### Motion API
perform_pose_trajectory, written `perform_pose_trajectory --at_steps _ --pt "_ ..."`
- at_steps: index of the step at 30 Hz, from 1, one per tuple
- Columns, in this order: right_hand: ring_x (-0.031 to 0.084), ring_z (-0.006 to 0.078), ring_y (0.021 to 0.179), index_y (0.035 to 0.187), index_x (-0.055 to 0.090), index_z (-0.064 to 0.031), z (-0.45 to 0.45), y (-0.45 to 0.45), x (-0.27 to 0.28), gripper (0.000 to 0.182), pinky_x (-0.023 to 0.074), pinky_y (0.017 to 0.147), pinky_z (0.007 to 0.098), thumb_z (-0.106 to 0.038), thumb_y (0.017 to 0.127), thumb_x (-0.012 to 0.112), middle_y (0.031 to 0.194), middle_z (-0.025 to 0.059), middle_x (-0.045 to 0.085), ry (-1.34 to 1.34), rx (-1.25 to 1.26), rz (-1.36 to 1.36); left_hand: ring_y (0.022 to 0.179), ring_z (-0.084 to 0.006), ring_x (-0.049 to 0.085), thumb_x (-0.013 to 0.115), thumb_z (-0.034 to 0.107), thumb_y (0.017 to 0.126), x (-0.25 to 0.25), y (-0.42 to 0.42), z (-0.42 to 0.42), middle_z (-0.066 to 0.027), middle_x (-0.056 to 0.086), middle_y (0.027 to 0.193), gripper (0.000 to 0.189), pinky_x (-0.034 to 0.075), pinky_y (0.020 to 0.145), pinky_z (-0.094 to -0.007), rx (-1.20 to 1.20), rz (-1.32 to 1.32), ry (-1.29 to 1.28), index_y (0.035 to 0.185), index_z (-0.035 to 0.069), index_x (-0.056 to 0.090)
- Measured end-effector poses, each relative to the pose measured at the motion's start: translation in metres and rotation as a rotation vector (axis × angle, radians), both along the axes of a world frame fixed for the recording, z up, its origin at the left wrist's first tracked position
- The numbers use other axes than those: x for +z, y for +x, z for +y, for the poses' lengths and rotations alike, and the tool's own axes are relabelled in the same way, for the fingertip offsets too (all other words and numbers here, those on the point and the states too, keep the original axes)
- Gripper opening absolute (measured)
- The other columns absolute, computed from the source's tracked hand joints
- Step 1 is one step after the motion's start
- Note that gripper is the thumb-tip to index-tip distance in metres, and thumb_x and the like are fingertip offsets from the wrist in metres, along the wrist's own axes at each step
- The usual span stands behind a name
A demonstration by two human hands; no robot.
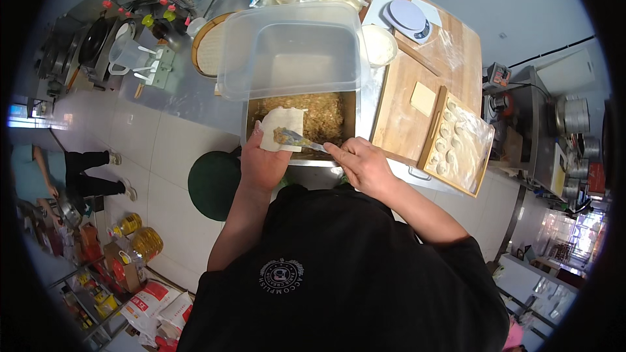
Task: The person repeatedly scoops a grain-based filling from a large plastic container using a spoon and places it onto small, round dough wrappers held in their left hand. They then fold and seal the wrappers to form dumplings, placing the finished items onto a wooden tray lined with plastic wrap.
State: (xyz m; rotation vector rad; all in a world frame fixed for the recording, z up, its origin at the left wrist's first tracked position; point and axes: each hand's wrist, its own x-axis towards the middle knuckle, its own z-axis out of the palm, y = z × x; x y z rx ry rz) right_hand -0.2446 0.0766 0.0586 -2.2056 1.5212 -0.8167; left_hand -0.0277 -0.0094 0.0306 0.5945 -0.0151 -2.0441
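Note:
My left hand holds a floured square dough wrapper across its palm and fingers. A dab of chopped filling lies on the wrapper, with the blade of a metal spreader touching it. The spreader's handle is gripped in my right hand. Just beyond both hands, a steel container holds more chopped filling; a clear plastic tub covers its far part. To the right, a stack of square wrappers sits on a wooden board, beside a floured wooden tray of folded dumplings.
A bowl of flour, a kitchen scale and a rolling pin stand at the back right. At left are a round bamboo tray and a green stool. Another person stands far left.

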Motion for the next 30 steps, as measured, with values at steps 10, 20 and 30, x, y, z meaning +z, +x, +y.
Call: perform_pose_trajectory --at_steps 10,20,30 --pt "0.048 0.0058 0.064 0.114 0.062 -0.0007 0.004 0.012 0.001 0.027 0.0411 0.053 0.0251 -0.019 0.102 0.046 0.071 -0.0030 0.053 0.491 -0.085 -0.837 0.134 -0.0285 0.036 0.027 0.029 0.103 -0.015 -0.004 0.005 -0.0152 0.041 0.141 0.047 0.027 0.114 -0.0437 0.011 -0.004 -0.325 0.138 -0.002 0.036" --pt "0.036 0.0024 0.049 0.111 0.064 -0.0036 0.014 0.012 -0.001 0.024 0.0273 0.043 0.0174 -0.020 0.101 0.048 0.065 -0.0043 0.050 0.984 -0.305 -1.021 0.136 -0.0274 0.033 0.023 0.029 0.104 -0.016 0.005 0.010 -0.0139 0.037 0.145 0.050 0.023 0.116 -0.0416 0.095 -0.005 -0.120 0.141 -0.001 0.032" --pt "0.039 0.0030 0.051 0.105 0.064 -0.0010 -0.010 0.018 0.020 0.023 0.0308 0.045 0.0188 -0.019 0.099 0.050 0.067 -0.0035 0.052 0.986 -0.308 -0.946 0.137 -0.0308 0.032 0.027 0.033 0.102 -0.001 -0.008 0.009 -0.0149 0.037 0.145 0.051 0.023 0.114 -0.0463 0.051 0.004 -0.195 0.142 0.001 0.032"
